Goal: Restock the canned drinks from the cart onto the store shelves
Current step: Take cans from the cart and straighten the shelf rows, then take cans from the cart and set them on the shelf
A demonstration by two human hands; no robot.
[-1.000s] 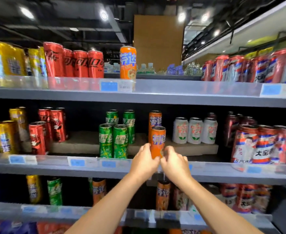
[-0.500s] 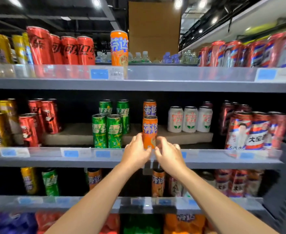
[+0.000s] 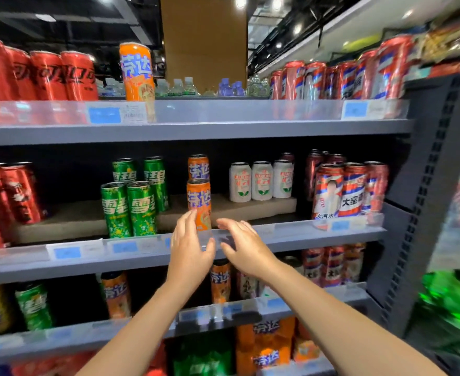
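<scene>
An orange can stands upright at the front of the middle shelf, with a second orange can right behind it. My left hand is just in front of the front can, fingers straight and loosely spread, fingertips close to its lower left side, holding nothing. My right hand hovers to the can's right in front of the shelf lip, fingers relaxed and apart from the can. The cart is out of view.
Green cans stand left of the orange ones, white cans to the right, red-white-blue cans beyond. The top shelf carries red cans and one orange can. A grey shelf upright closes the right side.
Both hands have let go of the front orange can and drawn back from it with fingers spread. The can stays standing on the middle shelf. The view has swung right.
</scene>
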